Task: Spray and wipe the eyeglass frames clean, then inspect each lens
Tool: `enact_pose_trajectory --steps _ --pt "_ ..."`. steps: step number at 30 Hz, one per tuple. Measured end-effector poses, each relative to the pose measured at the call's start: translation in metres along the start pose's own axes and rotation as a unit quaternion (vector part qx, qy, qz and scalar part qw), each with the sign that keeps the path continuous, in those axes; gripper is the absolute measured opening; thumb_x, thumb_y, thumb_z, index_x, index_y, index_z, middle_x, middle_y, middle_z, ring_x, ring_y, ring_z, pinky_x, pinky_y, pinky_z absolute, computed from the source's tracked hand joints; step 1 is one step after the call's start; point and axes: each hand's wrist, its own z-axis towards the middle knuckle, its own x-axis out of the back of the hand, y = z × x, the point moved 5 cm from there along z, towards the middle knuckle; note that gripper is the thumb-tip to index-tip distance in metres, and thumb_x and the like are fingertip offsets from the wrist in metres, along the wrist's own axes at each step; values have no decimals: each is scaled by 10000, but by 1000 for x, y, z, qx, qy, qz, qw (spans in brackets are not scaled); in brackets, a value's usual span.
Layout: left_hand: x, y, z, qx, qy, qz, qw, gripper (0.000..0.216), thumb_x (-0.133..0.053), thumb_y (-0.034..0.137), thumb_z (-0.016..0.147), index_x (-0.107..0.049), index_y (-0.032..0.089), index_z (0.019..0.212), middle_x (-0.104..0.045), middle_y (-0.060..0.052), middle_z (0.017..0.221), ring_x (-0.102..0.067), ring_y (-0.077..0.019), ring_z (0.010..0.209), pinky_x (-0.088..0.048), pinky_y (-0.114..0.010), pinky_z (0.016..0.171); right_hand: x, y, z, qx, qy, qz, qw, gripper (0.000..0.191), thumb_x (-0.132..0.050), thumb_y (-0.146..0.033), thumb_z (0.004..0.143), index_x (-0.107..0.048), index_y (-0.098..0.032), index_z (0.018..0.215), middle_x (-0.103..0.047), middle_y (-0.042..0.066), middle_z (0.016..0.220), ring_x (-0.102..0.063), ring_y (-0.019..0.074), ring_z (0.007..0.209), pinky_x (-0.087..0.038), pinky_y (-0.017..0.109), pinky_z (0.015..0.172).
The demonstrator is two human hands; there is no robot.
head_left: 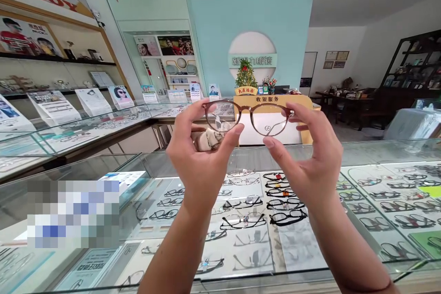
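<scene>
A pair of eyeglasses (pixel 245 108) with round lenses and a thin brownish frame is held up at chest height, front rims upright. My left hand (pixel 203 151) grips its left end, fingers at the upper rim and thumb near the lower rim. Tucked in that same hand is a crumpled beige cloth (pixel 207 140). At the other end, my right hand (pixel 306 151) closes its fingers on the frame near the hinge, the thumb just below the right lens. Part of one temple shows through the right lens.
Below my hands stands a glass display case (pixel 248 257) with several rows of spectacles. Another glass counter (pixel 103 128) runs along the left, bearing folded advertising cards (pixel 53 105). Further back are a cashier desk (pixel 306 101) and a plastic-wrapped object (pixel 413 124) at right.
</scene>
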Motion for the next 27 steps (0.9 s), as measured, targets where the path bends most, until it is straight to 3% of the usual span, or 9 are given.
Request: enact_pose_trajectory --steps 4,11,18,27 --pt "-3 -5 1 20 -8 -15 1000 534 -992 279 810 -775 252 1296 -740 -54 1248 -699 -296 1193 -615 -403 943 -4 4 -2 -10 16 -7 1000 457 -793 -453 1004 -675 -332 1429 -773 90 1261 -745 298 1123 -634 523 990" --pt "-9 -17 2 -2 -43 19 999 537 -954 508 843 -763 332 1313 -791 -64 1306 -728 -351 1301 -666 -446 887 -5 17 -1 -13 45 -25 999 458 -796 -441 997 -664 -296 1411 -790 86 1298 -769 297 1128 -645 499 906" --pt "-6 -22 7 -57 -30 67 996 490 -928 625 830 -804 369 1229 -763 -57 1239 -744 -320 1136 -657 -501 865 -4 26 1 -28 35 -33 998 409 -805 -435 985 -735 -322 1372 -813 78 1289 -780 289 1091 -643 506 940" --pt "-7 -29 9 -49 -45 80 995 496 -906 662 833 -814 343 1201 -761 -55 1156 -729 -296 1110 -634 -477 905 1 30 3 -33 17 -15 999 367 -805 -409 988 -794 -326 1345 -832 70 1258 -782 260 1019 -645 499 951"
